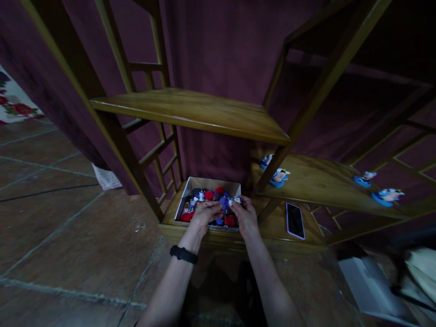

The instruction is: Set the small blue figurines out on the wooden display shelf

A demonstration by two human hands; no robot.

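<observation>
An open cardboard box (235, 186) stands on the low shelf, filled with several small figurines (199, 196) in blue, white, black and red. Over its right half, my two hands meet around one small figurine with a blue-purple round base (224, 202) and a white, patterned body. My left hand (205, 214) has its fingertips closed at the base, and a black band sits on that wrist. My right hand (246, 216) pinches the white end. Fine details of the figurine are too small and dim to make out.
A wooden display shelf (190, 109) frames the box, with a board above it and posts either side. Several figurines on blue bases (278, 178) stand on the right-hand board. A phone (294, 221) lies on the low shelf. A white box (371, 284) is on the floor.
</observation>
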